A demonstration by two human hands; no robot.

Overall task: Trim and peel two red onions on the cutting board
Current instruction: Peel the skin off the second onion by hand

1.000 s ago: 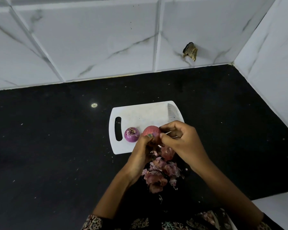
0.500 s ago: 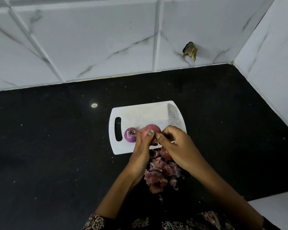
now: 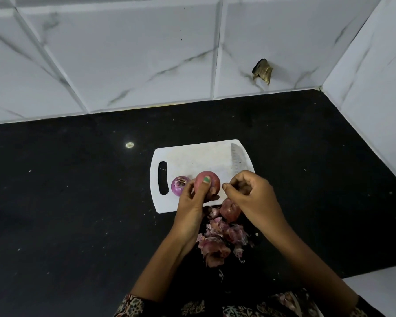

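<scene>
My left hand point(image 3: 192, 202) grips a red onion point(image 3: 212, 182) over the cutting board's point(image 3: 192, 160) near edge; my right hand point(image 3: 252, 195) curls beside it, contents unclear. The second onion point(image 3: 178, 186) sits near the board's handle slot.

Left hand point(image 3: 192, 200) closed in a grip, right hand point(image 3: 249, 193) loosely curled.

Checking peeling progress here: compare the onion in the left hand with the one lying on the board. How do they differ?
The held onion is pinkish and matte, with a loose flap of skin at its lower right; the onion on the board is glossier and deeper purple. The held onion is gripped by the left hand above the cutting board; the other rests on the board untouched, cut end up. The held one looks larger. Both are round red onions.
</scene>
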